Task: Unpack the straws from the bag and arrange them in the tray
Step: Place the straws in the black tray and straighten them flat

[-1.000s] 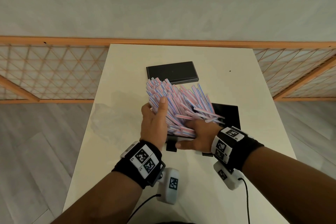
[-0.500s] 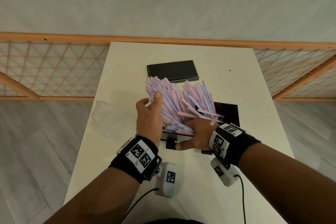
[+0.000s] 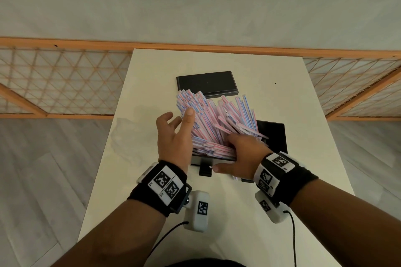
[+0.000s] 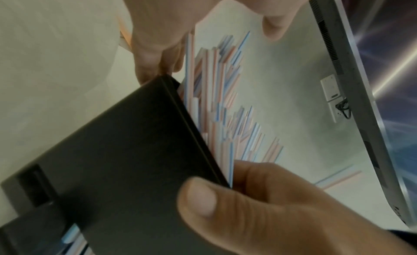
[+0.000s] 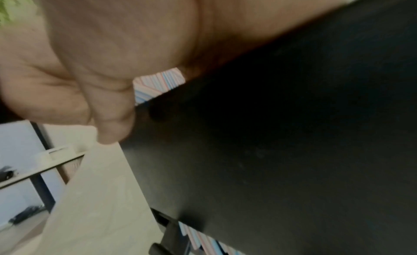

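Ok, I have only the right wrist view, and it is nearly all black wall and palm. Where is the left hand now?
Observer: The left hand is open with fingers spread, at the left side of the straws, with one fingertip touching them.
Operator: Are the straws lying flat in the tray?
Observer: No. In the head view they lean away from the person in an uneven fan, and a few lie crosswise toward the bare right part of the tray.
Operator: Is anything behind the pile?
Observer: Yes, a flat black box lies on the table just beyond the straw tips.
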Motion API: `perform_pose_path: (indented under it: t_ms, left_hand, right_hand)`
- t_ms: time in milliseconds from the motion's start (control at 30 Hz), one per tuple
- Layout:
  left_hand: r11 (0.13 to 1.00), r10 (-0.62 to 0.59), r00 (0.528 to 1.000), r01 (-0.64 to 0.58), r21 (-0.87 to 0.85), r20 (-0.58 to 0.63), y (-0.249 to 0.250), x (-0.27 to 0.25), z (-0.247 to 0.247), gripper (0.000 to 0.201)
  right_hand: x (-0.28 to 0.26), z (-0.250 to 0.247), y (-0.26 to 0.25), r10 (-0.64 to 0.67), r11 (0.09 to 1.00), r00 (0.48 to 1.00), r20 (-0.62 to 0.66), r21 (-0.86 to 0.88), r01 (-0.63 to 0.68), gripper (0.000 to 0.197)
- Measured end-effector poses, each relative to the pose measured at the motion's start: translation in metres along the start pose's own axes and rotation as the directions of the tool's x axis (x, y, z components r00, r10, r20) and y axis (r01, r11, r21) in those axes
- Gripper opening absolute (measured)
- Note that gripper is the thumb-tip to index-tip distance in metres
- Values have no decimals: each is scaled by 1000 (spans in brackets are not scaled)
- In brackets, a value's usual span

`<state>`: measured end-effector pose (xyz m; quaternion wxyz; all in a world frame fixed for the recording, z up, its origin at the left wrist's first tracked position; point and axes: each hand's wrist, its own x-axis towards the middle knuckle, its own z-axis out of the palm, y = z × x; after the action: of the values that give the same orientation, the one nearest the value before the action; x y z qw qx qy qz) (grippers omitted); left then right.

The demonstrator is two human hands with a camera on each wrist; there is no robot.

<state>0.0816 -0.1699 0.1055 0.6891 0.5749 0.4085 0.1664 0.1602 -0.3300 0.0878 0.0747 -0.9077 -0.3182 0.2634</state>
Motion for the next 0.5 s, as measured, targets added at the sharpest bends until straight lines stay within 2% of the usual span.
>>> perform_pose_path:
  t_ms: [100, 167, 233, 300, 400, 500]
  left_hand:
    - [995, -28, 996, 20, 100, 82, -4, 2, 2, 94]
    - [987, -47, 990, 25, 159, 136, -8, 1, 6, 82]
    - [982, -37, 987, 7, 190, 156, -9, -1, 8, 64]
    - [977, -11, 988, -22, 211, 156, -9, -1, 9, 56]
    - [982, 43, 989, -68, 176, 140, -8, -1, 9, 63]
    - [986, 43, 989, -65, 154, 144, -11, -1, 10, 68]
  right_hand:
    - [-4, 0, 6, -39, 994, 994, -101, 94, 49, 56]
    - [-8, 0, 11, -42, 993, 991, -127, 102, 55, 54]
    - [-11, 0, 13, -33, 998, 997, -69, 54, 36, 47]
    - [-12, -1, 15, 9, 1000, 1000, 1, -6, -9, 45]
    - [-11, -1, 16, 91, 996, 994, 52, -27, -90, 48]
    - [-5, 2, 8, 139, 990, 986, 96, -30, -137, 51]
